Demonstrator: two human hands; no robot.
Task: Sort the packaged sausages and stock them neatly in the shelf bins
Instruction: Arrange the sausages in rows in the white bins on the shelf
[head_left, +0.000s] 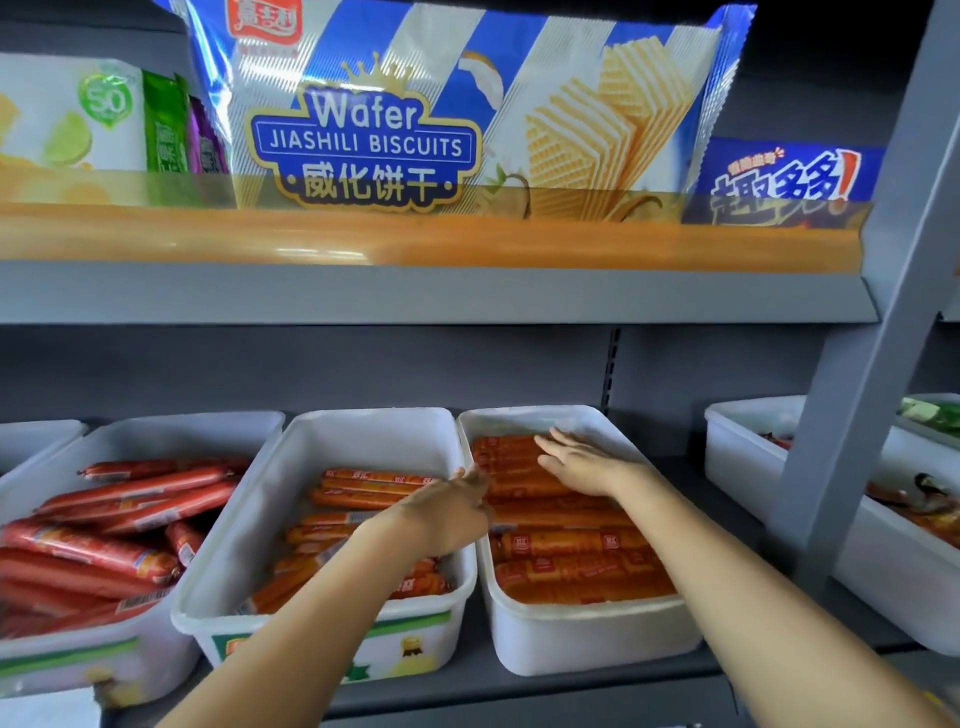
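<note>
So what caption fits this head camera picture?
Both hands, left and right, flatten orange sausages in a white bin.

Both my arms reach forward, bare.
My right hand (574, 460) lies flat, fingers straight; my left hand (451, 506) stretches out beside it, fingers extended.

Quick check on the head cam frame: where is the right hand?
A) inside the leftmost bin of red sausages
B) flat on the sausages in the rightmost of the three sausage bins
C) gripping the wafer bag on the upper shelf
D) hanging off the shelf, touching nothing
B: the right hand lies with fingers straight on the orange sausages in the right bin, well below the wafer bag.
</note>
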